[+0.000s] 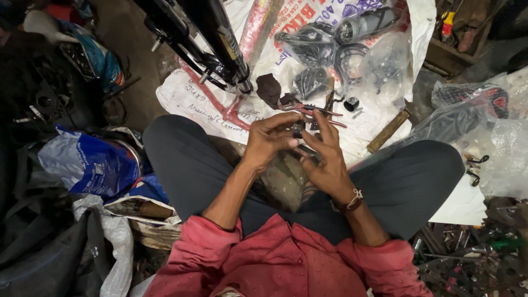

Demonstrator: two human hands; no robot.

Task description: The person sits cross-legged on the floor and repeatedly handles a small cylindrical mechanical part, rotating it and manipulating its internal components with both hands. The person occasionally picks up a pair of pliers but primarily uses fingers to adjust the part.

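Black round part [298,129] (small) pinched.

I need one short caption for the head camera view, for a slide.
Seated cross-legged, a person holds a small dark metal part between the left hand and right hand, above red-handled pliers on a white sheet.

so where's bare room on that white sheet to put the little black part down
Bare sheet lies between the black frame and the left knee, and right of the wooden handle. Around the red pliers and bagged parts it is crowded. Both hands hold the part.
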